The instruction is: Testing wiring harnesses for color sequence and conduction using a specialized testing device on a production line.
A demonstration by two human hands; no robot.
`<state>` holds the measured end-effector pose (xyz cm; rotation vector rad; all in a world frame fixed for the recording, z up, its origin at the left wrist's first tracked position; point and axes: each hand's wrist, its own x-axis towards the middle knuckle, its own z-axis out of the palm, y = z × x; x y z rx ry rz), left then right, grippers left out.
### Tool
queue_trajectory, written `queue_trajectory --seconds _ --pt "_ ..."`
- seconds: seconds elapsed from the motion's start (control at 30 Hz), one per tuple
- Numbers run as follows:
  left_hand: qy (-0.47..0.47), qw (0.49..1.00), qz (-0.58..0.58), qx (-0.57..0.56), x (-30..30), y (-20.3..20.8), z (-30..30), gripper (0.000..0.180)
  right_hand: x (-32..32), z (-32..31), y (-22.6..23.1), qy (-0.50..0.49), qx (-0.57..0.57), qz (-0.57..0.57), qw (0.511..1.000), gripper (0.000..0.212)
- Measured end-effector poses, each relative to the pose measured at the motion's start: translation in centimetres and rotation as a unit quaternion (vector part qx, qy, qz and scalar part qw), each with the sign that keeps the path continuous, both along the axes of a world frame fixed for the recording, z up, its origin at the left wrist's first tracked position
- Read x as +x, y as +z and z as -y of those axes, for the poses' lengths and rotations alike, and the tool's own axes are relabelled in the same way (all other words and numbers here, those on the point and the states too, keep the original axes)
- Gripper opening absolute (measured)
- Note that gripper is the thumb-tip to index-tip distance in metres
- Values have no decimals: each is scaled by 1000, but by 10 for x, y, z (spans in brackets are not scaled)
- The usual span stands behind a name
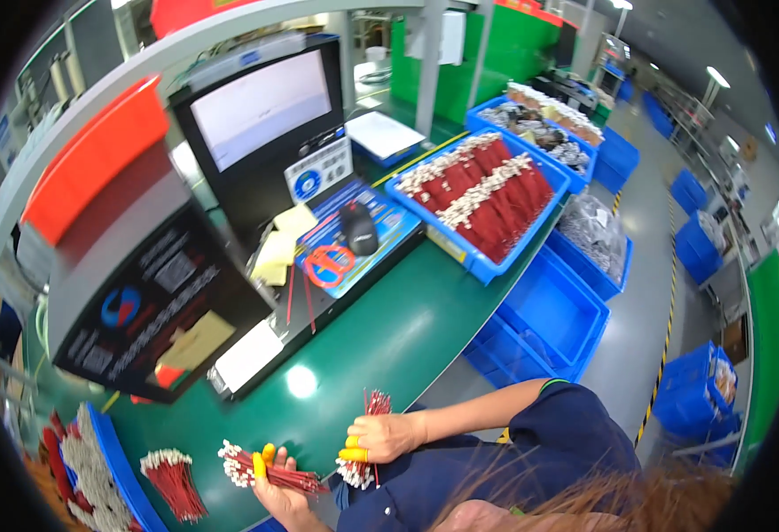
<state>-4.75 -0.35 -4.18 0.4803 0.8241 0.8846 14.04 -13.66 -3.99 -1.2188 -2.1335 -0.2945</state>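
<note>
My left hand (285,501), with yellow finger cots, is closed around a bundle of red wires (296,480) just over the green table's near edge. The white connector ends of these wires point left. Closer to my body, my right hand (389,437) grips a second bundle of red wires (377,403). Its thin red ends stick up above the fist and white connectors hang below; yellow cots cover some fingers here too. Left of my left hand, a third bundle of red wires (176,489) lies on the green table (336,377), with white connectors at its far end.
A blue bin (482,264) of red wire bundles stands at the table's far right. Another blue bin (128,483) sits at the left edge. Beyond are a monitor (265,111), a black mouse (358,229) and orange scissors (329,266). Blue crates (553,306) stand beside the table.
</note>
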Motion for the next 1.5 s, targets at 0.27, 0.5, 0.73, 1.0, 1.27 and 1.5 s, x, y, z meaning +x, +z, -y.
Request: queue_trajectory --seconds 0.27,0.5,0.73,1.0,1.27,1.5 --pt "-58 993 -93 -39 25 -19 -10 28 86 6 36 -176 -56 -236 954 37" --pt "-53 981 -163 -90 11 -30 -21 30 282 72 137 -478 86 -396 779 23" --pt "-87 982 -152 -72 8 -45 -32 40 479 192 104 -695 143 -194 677 28" --pt "-104 988 -88 -69 32 -51 -37 31 514 231 58 -816 -107 -195 533 41" --pt "-123 990 -28 -70 57 -45 -33 23 506 235 49 -862 -189 -146 447 41" --pt "-12 998 -16 -64 19 2 -1 17 445 163 113 -761 -122 13 637 30"
